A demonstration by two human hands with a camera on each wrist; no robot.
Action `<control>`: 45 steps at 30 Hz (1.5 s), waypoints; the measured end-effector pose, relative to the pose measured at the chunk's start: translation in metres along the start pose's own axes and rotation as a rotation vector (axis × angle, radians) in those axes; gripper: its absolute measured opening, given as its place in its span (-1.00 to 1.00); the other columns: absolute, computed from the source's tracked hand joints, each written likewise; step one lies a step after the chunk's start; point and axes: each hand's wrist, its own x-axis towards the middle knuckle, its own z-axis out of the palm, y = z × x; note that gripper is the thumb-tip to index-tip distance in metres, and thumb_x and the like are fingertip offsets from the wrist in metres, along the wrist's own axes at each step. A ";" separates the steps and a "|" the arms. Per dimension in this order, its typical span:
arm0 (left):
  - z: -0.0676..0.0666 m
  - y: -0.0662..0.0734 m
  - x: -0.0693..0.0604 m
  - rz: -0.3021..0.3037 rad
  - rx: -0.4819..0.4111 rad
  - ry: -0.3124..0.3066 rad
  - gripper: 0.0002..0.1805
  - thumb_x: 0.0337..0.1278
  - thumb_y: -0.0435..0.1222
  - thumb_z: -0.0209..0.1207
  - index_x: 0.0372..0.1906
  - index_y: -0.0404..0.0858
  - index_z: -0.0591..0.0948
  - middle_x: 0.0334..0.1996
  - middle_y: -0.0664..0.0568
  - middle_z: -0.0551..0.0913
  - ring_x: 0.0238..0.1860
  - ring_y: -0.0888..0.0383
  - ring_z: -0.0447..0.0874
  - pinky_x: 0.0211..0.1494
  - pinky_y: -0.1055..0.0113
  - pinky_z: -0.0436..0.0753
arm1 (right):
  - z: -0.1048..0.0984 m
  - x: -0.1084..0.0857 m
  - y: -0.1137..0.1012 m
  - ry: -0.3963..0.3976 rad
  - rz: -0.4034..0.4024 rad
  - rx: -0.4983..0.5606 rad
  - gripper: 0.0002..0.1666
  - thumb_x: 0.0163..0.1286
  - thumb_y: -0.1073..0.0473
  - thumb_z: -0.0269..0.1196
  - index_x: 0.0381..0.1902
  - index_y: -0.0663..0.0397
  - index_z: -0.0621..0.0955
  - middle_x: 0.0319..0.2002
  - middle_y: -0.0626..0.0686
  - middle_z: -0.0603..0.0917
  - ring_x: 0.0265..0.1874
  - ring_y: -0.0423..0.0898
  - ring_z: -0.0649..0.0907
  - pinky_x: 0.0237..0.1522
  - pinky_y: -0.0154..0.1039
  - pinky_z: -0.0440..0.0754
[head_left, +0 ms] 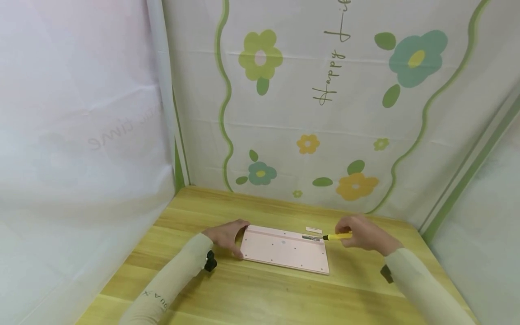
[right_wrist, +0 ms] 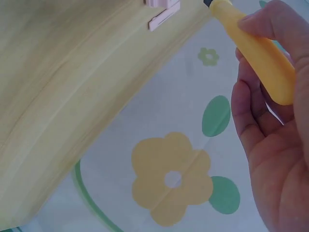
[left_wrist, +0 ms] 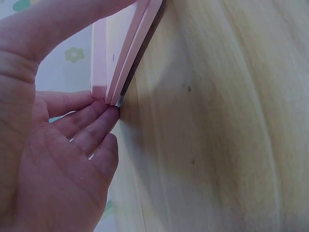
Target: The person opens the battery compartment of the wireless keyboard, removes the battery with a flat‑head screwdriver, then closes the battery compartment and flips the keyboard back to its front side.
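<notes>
Two hands work from opposite ends of one pink keyboard (head_left: 260,247), lying back face up (judging by the screw dots) on the wooden table (head_left: 260,295). L hand (head_left: 225,235) has the kbd's left short end: fingers at the far corner, thumb at the near one, spread approx. the board's full depth w/ the edge held btwn them. From that grip the board runs off to the right, its long axis roughly L–R, far end angled a bit toward the person.

R hand (head_left: 363,234) is curled snugly round a yellow-handled screwdriver (head_left: 339,236), w/ no gap left btwn thumb, fingers & handle; exact tool type hard to confirm, as the tip is tiny in the head view. Shaft points left out of the grip, approx. along the board's long axis, at the uncovered slot (head_left: 311,238) near the kbd's far right corner. That slot is the key spot: directly left of the R grip, well apart from the L one, so R is the nearer hand. Whether tip & slot touch, can't tell. Small pink cover (head_left: 313,229) lies left of the R grip & slightly beyond it, just past the kbd's far edge.
</notes>
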 end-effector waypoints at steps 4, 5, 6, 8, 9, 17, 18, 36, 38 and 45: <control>0.001 0.000 0.000 0.000 0.008 -0.003 0.34 -0.19 -0.03 0.69 0.65 -0.35 0.15 0.63 -0.21 0.21 0.63 -0.17 0.21 0.67 -0.09 0.29 | -0.002 0.006 -0.005 -0.029 -0.022 -0.001 -0.74 0.04 0.41 0.45 -0.28 0.06 0.77 -0.31 -0.05 0.77 -0.39 -0.21 0.63 -0.35 -0.33 0.65; 0.001 0.000 0.000 -0.001 0.010 -0.004 0.34 -0.19 -0.03 0.69 0.65 -0.35 0.15 0.63 -0.21 0.21 0.64 -0.17 0.21 0.67 -0.09 0.29 | -0.002 0.007 -0.006 -0.038 -0.022 0.002 -0.74 0.03 0.41 0.45 -0.29 0.06 0.76 -0.32 -0.05 0.77 -0.40 -0.21 0.61 -0.36 -0.36 0.62; 0.001 0.000 0.000 -0.002 0.011 -0.005 0.34 -0.19 -0.03 0.69 0.65 -0.35 0.15 0.63 -0.21 0.21 0.64 -0.17 0.20 0.67 -0.09 0.29 | -0.002 0.009 -0.006 -0.047 -0.020 0.006 -0.74 0.03 0.41 0.44 -0.29 0.07 0.76 -0.33 -0.05 0.76 -0.41 -0.21 0.60 -0.37 -0.37 0.61; 0.002 0.000 0.000 -0.004 0.005 -0.005 0.34 -0.20 -0.03 0.69 0.65 -0.35 0.15 0.64 -0.22 0.20 0.64 -0.17 0.20 0.67 -0.09 0.28 | -0.002 0.012 -0.007 -0.070 -0.007 0.016 -0.76 0.03 0.42 0.44 -0.30 0.08 0.76 -0.33 -0.04 0.75 -0.42 -0.22 0.59 -0.38 -0.38 0.60; 0.002 0.000 0.000 -0.006 0.004 -0.006 0.34 -0.20 -0.03 0.69 0.65 -0.35 0.15 0.64 -0.22 0.20 0.64 -0.17 0.19 0.67 -0.09 0.28 | -0.002 0.015 -0.008 -0.080 0.004 0.017 -0.76 0.03 0.42 0.44 -0.31 0.08 0.76 -0.34 -0.04 0.74 -0.42 -0.20 0.59 -0.38 -0.39 0.59; 0.002 0.001 -0.001 -0.015 0.007 -0.004 0.34 -0.20 -0.03 0.69 0.65 -0.33 0.14 0.65 -0.21 0.18 0.65 -0.16 0.18 0.68 -0.08 0.27 | -0.008 0.036 -0.019 -0.143 0.050 -0.010 -0.82 0.02 0.42 0.44 -0.43 0.06 0.73 -0.41 -0.08 0.65 -0.43 -0.19 0.53 -0.40 -0.39 0.54; 0.002 0.001 -0.001 -0.014 0.010 -0.003 0.34 -0.20 -0.02 0.69 0.65 -0.34 0.14 0.65 -0.21 0.19 0.65 -0.16 0.18 0.68 -0.08 0.27 | -0.009 0.039 -0.021 -0.149 0.047 -0.011 -0.82 0.01 0.43 0.43 -0.44 0.07 0.73 -0.43 -0.07 0.64 -0.44 -0.19 0.52 -0.40 -0.39 0.53; 0.001 0.001 0.000 -0.008 -0.003 0.000 0.35 -0.21 -0.04 0.70 0.65 -0.36 0.14 0.64 -0.21 0.20 0.64 -0.16 0.20 0.67 -0.09 0.28 | -0.010 0.070 -0.027 -0.234 0.013 -0.077 -0.80 0.04 0.48 0.44 -0.42 0.10 0.75 -0.37 -0.06 0.72 -0.33 -0.18 0.64 -0.27 -0.31 0.69; 0.001 0.001 0.000 -0.010 -0.001 0.000 0.35 -0.21 -0.03 0.70 0.65 -0.35 0.14 0.64 -0.21 0.20 0.64 -0.16 0.20 0.67 -0.09 0.28 | -0.009 0.070 -0.027 -0.236 0.016 -0.081 -0.80 0.06 0.48 0.45 -0.42 0.10 0.75 -0.37 -0.06 0.73 -0.33 -0.18 0.64 -0.26 -0.30 0.70; 0.000 0.001 -0.002 -0.015 0.000 0.005 0.34 -0.21 -0.04 0.70 0.65 -0.33 0.15 0.63 -0.20 0.20 0.64 -0.16 0.20 0.67 -0.09 0.28 | -0.004 0.065 -0.022 -0.219 0.004 -0.086 -0.81 0.12 0.40 0.53 -0.47 0.08 0.71 -0.42 -0.07 0.73 -0.40 -0.18 0.61 -0.33 -0.33 0.64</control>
